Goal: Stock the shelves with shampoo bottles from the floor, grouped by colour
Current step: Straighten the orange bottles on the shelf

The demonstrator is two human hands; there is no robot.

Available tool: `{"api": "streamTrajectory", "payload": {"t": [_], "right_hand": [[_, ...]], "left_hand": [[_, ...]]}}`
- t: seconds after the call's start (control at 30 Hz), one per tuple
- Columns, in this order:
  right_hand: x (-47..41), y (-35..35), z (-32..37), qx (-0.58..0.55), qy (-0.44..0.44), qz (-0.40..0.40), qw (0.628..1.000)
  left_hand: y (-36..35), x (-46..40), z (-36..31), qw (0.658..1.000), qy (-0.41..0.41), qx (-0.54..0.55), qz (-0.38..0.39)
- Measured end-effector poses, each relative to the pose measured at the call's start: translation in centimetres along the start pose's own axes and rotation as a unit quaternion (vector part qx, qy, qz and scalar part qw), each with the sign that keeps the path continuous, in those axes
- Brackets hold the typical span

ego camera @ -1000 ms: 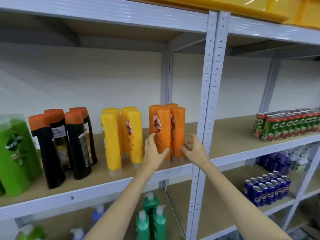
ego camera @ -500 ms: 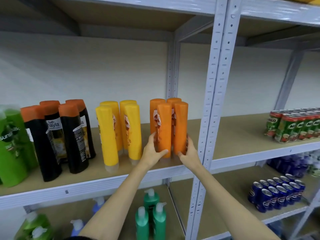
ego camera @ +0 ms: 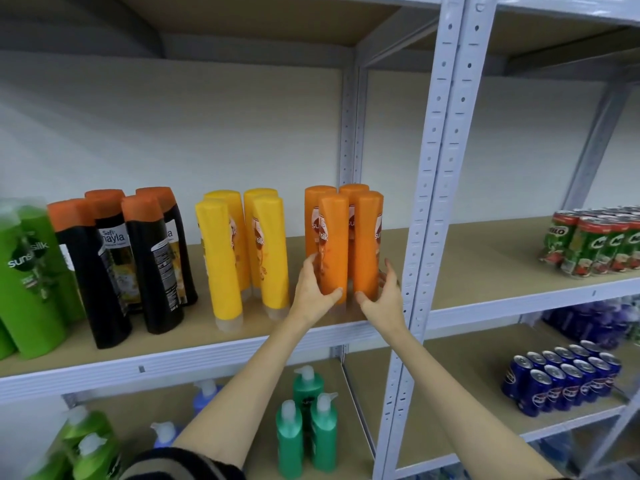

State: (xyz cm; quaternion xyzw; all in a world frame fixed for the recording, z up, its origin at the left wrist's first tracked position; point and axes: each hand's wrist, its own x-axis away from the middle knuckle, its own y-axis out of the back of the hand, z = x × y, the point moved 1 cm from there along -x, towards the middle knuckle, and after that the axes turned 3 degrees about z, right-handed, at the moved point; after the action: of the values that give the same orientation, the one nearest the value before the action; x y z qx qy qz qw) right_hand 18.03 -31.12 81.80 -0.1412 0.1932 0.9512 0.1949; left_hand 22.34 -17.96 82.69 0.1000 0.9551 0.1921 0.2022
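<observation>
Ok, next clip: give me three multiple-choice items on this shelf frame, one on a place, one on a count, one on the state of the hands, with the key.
1. Where does the orange bottle group stand?
A. between the yellow bottles and the shelf upright
B. left of the black bottles
C. on the lower shelf

2. How many orange bottles show in that group?
A. two
B. four
C. six

3. What are the hands doing?
A. both hang idle
B. one lifts a can
C. left hand and right hand cup the orange group from either side

Key: 1 A, yellow stands to its left and the upright to its right; 2 B, four tops show; 3 C, fingers and thumbs wrap the front bottles' lower ends.
</observation>
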Motion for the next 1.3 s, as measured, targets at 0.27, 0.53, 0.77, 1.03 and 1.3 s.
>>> {"api": "streamTrajectory", "payload": {"t": [0.27,0.53,0.77,1.03,1.3], "right_hand": [[-0.8,0.3,-0.2,-0.013,0.025,0.027,0.999],[-0.5,-0.4,-1.1,-0.011,0.048,-0.001,0.999],[-0.5,-0.2,-1.9,-0.023,0.038,0.030,0.999],[-0.6,-0.4,-1.7,-0.022,0.104,0.015,0.994],[-0.5,-0.9,-1.8,0.001,0.122,-0.028,0.992]], "left_hand": [[0.1,-0.3,-0.2,1.000,0.025,0.009,0.009],[-0.3,0.6,0.8,0.997,-0.002,0.008,-0.081],[0.1,0.6,0.2,0.997,-0.029,0.006,-0.068],[0.0,0.7,0.1,0.994,-0.058,0.019,-0.085],[-0.7,0.7,0.1,0.990,-0.052,-0.007,-0.133]]}}
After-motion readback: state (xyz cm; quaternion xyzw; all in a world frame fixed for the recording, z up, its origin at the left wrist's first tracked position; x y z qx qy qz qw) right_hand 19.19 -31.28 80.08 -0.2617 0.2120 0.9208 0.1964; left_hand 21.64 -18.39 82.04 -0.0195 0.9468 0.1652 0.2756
